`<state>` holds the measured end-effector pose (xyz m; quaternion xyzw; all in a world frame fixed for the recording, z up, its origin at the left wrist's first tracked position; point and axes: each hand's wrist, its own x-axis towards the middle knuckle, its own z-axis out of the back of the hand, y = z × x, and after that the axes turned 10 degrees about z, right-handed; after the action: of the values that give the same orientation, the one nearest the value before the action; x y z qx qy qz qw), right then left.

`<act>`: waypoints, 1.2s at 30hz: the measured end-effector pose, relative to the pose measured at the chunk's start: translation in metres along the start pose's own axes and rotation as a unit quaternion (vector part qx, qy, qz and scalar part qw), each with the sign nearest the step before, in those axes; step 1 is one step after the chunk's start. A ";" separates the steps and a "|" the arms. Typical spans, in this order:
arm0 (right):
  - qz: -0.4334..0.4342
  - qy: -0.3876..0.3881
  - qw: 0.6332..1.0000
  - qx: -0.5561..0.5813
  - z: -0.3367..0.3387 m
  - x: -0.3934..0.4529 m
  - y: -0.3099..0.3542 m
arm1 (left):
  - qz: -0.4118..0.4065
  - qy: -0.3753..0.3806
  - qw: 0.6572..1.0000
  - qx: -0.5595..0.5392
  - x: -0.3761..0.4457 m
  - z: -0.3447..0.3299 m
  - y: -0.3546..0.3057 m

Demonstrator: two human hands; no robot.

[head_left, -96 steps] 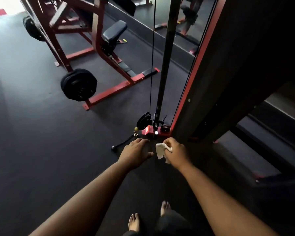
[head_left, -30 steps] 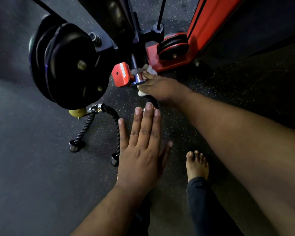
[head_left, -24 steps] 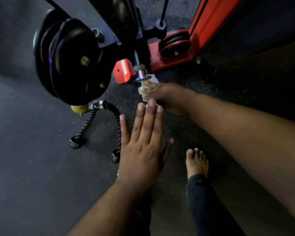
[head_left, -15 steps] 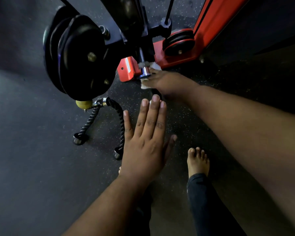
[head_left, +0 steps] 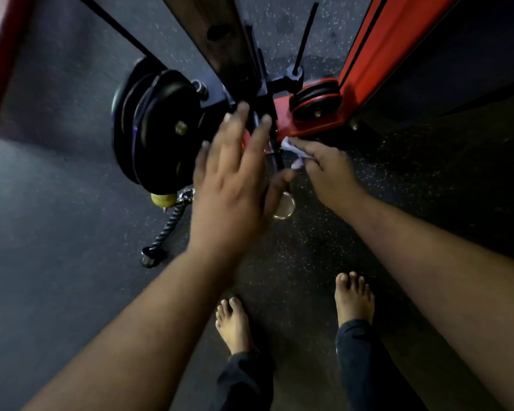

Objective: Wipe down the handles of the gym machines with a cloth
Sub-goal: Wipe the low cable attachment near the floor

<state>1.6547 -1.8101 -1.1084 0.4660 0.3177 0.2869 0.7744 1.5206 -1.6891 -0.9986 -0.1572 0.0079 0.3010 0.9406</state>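
- We find the right hand point(head_left: 327, 170) pinching a crumpled white cloth point(head_left: 294, 152) between curled fingers, low against the red painted base point(head_left: 312, 126) of the machine.
- The cloth sits just beside a thin dark handle bar point(head_left: 275, 161) that ends in a round, shiny metal cap point(head_left: 284, 206); whether cloth and bar touch, we cannot tell.
- The left hand point(head_left: 232, 185) is spread, fingers straight, holding nothing; it is blurred and covers part of the bar.
- A stack of smooth black disc plates point(head_left: 158, 132) stands on edge left of the hands.
- Below the plates a braided black rope attachment point(head_left: 168, 226) with a yellow ball point(head_left: 163, 199) lies on the speckled rubber floor point(head_left: 57, 232).
- Two bare feet point(head_left: 353, 298) stand on the floor near the bottom edge.
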 end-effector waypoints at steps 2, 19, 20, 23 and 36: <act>-0.035 0.024 0.999 -0.011 -0.015 0.014 0.000 | 0.000 0.034 0.997 0.071 0.021 -0.001 0.017; -0.078 -0.021 0.986 0.143 -0.011 -0.011 0.007 | -0.169 -0.127 0.950 0.231 0.047 0.067 0.057; -0.090 0.006 0.987 0.133 -0.019 -0.008 0.007 | -0.173 -0.107 0.949 0.242 0.059 0.073 0.067; -0.121 0.027 0.978 0.166 -0.039 -0.018 0.008 | -0.244 -0.047 0.937 0.244 0.085 0.078 0.091; -0.150 -0.049 0.964 0.213 -0.033 -0.010 0.013 | -0.184 -0.107 0.961 0.178 0.074 0.059 0.077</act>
<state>1.6218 -1.7946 -1.1068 0.5807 0.3992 0.0703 0.7060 1.5325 -1.5703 -0.9727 0.0473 -0.0686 0.1314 0.9878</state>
